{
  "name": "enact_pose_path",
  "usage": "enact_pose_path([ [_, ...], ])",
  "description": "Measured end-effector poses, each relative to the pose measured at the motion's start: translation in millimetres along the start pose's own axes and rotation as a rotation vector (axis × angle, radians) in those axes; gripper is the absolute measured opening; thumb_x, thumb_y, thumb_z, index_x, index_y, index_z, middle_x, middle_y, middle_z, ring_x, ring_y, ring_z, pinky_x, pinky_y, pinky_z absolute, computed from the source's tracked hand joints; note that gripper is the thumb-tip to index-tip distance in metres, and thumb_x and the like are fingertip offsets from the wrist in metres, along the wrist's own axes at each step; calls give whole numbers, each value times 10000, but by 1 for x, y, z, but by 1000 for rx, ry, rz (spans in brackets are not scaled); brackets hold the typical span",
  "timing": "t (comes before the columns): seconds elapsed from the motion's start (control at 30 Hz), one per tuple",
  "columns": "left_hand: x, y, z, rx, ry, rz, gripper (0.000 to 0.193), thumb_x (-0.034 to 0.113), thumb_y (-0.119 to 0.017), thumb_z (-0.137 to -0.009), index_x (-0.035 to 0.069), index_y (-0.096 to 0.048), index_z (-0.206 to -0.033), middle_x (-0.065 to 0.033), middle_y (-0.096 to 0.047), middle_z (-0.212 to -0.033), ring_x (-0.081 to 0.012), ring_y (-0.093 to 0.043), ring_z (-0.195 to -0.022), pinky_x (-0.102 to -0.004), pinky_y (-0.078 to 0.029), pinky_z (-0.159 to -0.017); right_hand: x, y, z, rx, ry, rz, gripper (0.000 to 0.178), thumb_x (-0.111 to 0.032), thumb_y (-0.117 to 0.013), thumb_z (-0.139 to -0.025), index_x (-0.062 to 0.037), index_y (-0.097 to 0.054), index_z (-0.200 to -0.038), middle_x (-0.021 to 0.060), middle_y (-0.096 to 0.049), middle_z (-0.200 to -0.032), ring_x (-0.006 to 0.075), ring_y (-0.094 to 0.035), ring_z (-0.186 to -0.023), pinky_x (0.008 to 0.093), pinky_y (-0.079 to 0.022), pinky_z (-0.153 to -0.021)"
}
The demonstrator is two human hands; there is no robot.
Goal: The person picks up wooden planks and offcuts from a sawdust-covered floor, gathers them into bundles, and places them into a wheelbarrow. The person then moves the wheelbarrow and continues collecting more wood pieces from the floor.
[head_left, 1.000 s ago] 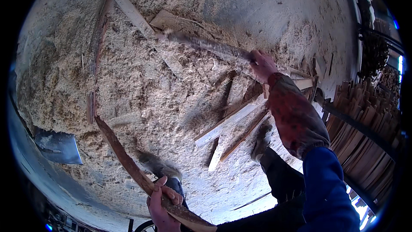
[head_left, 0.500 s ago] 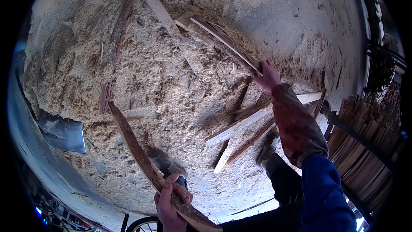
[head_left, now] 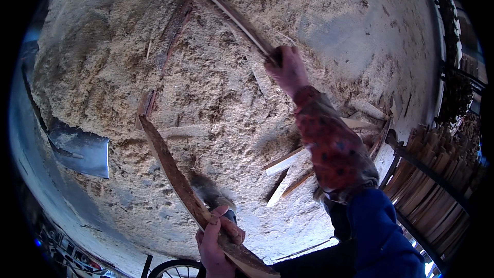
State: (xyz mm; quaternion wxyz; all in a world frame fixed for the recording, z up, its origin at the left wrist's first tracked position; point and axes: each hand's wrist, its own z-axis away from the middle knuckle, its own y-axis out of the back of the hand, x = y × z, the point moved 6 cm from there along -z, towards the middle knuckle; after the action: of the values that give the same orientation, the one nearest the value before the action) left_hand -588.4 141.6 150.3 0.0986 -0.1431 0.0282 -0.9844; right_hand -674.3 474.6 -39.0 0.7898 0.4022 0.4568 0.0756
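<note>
right hand (head_left: 289, 68) has lifted its thin strip (head_left: 234, 16); left hand (head_left: 216, 237) grips bark slab (head_left: 177, 180).

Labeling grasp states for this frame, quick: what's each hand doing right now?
Left hand: closed on a bark-covered wood slab.
Right hand: closed on the end of a long thin wood strip, raised over the sawdust.

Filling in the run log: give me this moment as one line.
left hand: grips bark slab | right hand: holds thin strip raised | ground: sawdust, shovel, offcuts
</note>
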Motion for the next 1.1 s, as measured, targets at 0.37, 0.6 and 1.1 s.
enact_pose_path([
  [0.37,2,17,-6,22,35,80,281,178,-525,-921,-32,-546,-1106,-61,-502,-600,-149,-469,-501,-308,-394,-497,13,-47,6,-212,-119,337,575,-114,-701,-647,-31,-419,-1141,214,-538,-1017,392,-565,-956,459,-489,-769],
  [0.6,-36,22,-27,20,72,-80,286,231,-607,-897,18,-554,-1082,-66,-583,-691,-126,-524,-552,-247,-400,-495,-10,5,149,-581,-509,-496,620,-129,-734,-645,47,-447,-1165,124,-585,-830,189,-584,-743,315,-493,-619],
  [1.1,-132,3,-31,-12,106,-361,428,145,-675,-843,-9,-491,-1197,-80,-574,-1070,-161,-570,-919,-308,-482,-775,-54,35,360,-577,-173,-143,1024,-557,-733,-661,80,-288,-1327,260,-363,-1267,407,-377,-1199,482,-351,-969],
])
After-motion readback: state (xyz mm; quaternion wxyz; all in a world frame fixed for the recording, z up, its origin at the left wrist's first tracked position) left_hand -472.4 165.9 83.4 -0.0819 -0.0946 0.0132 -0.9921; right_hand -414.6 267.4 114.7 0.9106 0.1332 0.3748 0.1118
